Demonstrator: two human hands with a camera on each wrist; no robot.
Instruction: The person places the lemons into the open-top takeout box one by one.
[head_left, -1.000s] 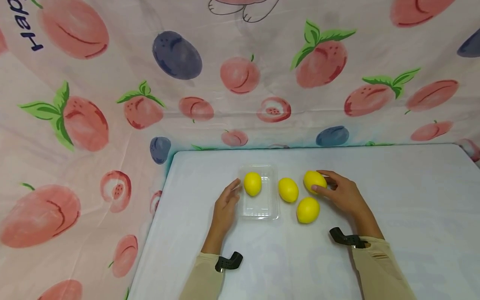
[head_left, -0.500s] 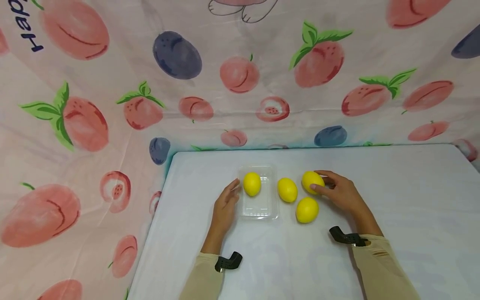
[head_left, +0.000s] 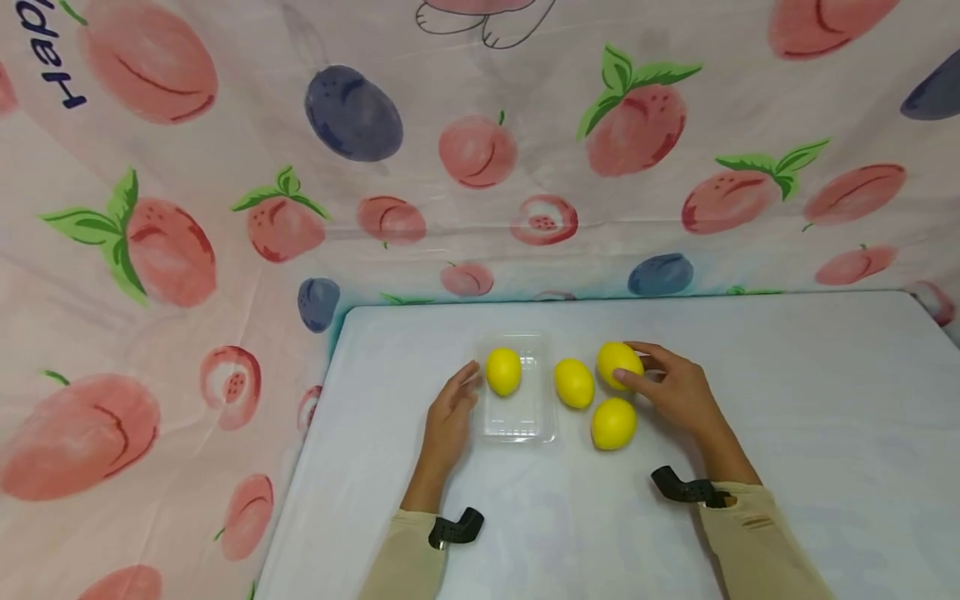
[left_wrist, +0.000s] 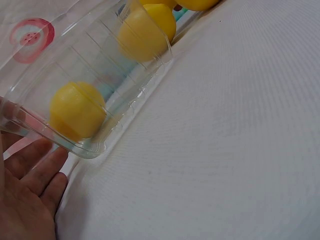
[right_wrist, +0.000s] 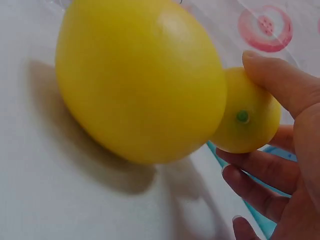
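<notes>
In the head view my right hand pinches a yellow lemon between thumb and fingers. The right wrist view shows a green stem spot on this held lemon. Another lemon lies just in front of it, looming large in that wrist view. Left of the held one is a third lemon, beside a clear plastic container. Inside the container sits one lemon, toward its far left. My left hand has its fingers extended along the container's left wall; firm contact is hard to tell.
The container and lemons are on a white-covered table. A fruit-printed cloth hangs behind the table and along its left side. Black wrist-worn devices sit on both forearms, near the sleeve cuffs.
My right hand has shifted slightly left with the lemon it holds, closer to the two loose lemons. The left hand stays beside the container.
</notes>
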